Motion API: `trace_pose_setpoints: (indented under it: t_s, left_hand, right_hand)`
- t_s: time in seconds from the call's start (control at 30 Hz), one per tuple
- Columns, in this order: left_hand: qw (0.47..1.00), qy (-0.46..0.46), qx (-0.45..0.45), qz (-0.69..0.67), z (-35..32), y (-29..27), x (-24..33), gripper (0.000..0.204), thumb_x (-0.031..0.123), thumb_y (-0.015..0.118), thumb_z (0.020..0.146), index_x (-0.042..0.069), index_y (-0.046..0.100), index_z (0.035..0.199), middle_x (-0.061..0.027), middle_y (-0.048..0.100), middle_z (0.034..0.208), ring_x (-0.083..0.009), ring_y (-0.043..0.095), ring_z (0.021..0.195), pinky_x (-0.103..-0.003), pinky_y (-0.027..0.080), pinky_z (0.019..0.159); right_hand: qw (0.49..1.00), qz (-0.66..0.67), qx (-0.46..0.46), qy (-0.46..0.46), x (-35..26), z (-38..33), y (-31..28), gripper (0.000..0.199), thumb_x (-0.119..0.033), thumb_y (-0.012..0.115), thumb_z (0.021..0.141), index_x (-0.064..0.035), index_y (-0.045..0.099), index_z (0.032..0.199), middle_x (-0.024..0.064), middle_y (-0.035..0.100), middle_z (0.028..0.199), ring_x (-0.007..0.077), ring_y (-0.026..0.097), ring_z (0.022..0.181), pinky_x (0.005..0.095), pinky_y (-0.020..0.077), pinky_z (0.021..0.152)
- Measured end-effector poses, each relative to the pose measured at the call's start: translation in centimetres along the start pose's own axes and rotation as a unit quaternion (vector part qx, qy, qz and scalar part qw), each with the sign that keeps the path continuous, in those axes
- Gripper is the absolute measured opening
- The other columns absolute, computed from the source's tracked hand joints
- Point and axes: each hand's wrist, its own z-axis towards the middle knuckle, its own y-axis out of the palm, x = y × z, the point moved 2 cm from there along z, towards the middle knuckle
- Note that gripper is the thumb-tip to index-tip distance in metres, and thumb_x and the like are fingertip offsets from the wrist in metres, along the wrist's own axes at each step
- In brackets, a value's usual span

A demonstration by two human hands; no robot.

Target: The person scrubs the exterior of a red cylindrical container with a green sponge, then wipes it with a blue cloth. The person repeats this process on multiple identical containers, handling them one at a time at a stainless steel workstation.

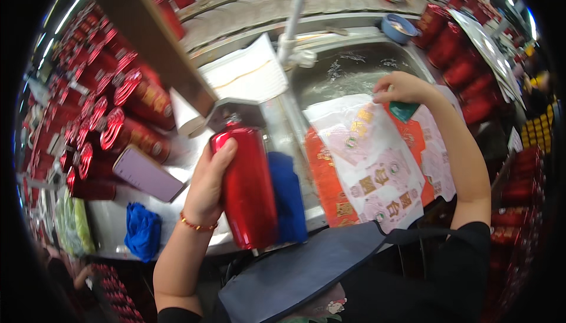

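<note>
My left hand (207,181) is wrapped round a glossy red bottle (250,193), which stands tilted in front of a dark grey, angular plate (239,112) at its top end. Over the near side of a water-filled sink (336,78), my right hand (404,89) has its fingers bent and closed beside the top of a white printed sheet (386,170) with gold lettering and pale pink patterns. A flat green piece (404,111) shows just under that palm; whether the hand grips it is hidden. Beneath the white sheet lies an orange-red printed sheet (325,170).
Red canisters (141,96) crowd the left side, near a lilac phone (147,172) and a blue cloth (142,231). A wooden post (153,40) slants down beside the bottle. A white faucet (289,34) rises behind the sink, and a blue bowl (398,28) sits at its far right.
</note>
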Motion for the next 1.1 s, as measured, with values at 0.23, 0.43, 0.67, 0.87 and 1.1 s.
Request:
trace_pose_setpoints:
  t_s: [0.23, 0.43, 0.67, 0.87, 1.1]
  left_hand:
    - [0.997, 0.013, 0.003, 0.071, -1.0, 0.1, 0.3, 0.049, 0.041, 0.062, 0.103, 0.004, 0.054, 0.133, -0.0044, 0.068, 0.113, -0.0106, 0.067, 0.095, -0.027, 0.056, 0.084]
    - [0.998, 0.030, 0.010, 0.063, -0.6, 0.6, 0.6, 0.046, 0.037, 0.066, 0.101, 0.001, 0.056, 0.129, -0.0051, 0.068, 0.109, -0.0110, 0.067, 0.095, -0.028, 0.056, 0.084]
    - [0.994, 0.071, 0.019, 0.083, 0.9, 1.1, 0.4, 0.043, 0.036, 0.066, 0.102, 0.001, 0.057, 0.125, -0.0061, 0.069, 0.107, -0.0114, 0.067, 0.092, -0.029, 0.056, 0.082]
    - [0.995, 0.051, -0.020, 0.086, 0.7, 0.7, 0.5, 0.048, 0.040, 0.058, 0.106, 0.002, 0.052, 0.135, -0.0089, 0.067, 0.120, -0.0143, 0.066, 0.104, -0.031, 0.054, 0.092]
    - [0.998, -0.002, -0.043, -0.036, -0.9, -0.6, 0.2, 0.057, 0.034, 0.064, 0.100, 0.005, 0.046, 0.146, -0.0069, 0.059, 0.137, -0.0188, 0.057, 0.126, -0.038, 0.044, 0.109]
  right_hand:
    - [0.995, 0.032, -0.053, 0.073, 1.6, 2.3, 1.7, 0.049, -0.048, 0.086, 0.077, -0.0015, 0.080, 0.091, 0.0076, 0.068, 0.070, 0.0146, 0.057, 0.066, 0.0340, 0.0440, 0.061]
    - [0.995, -0.006, -0.069, 0.074, 1.1, 4.1, 0.7, 0.051, -0.049, 0.087, 0.075, 0.0003, 0.073, 0.072, 0.0013, 0.053, 0.057, 0.0122, 0.046, 0.056, 0.0348, 0.0373, 0.053]
    - [0.987, 0.114, -0.025, 0.110, 1.6, 4.3, 1.2, 0.050, -0.047, 0.088, 0.075, -0.0002, 0.070, 0.067, -0.0002, 0.050, 0.057, 0.0111, 0.043, 0.053, 0.0348, 0.0325, 0.051]
    - [0.988, 0.079, -0.040, 0.125, 1.8, 5.6, 1.5, 0.045, -0.039, 0.091, 0.072, -0.0062, 0.062, 0.064, -0.0016, 0.051, 0.060, 0.0100, 0.046, 0.057, 0.0317, 0.0339, 0.052]
    - [0.992, 0.092, 0.050, 0.070, 1.9, 9.6, 2.4, 0.023, -0.020, 0.087, 0.071, -0.0025, 0.079, 0.084, 0.0059, 0.072, 0.072, 0.0139, 0.063, 0.064, 0.0308, 0.0499, 0.063]
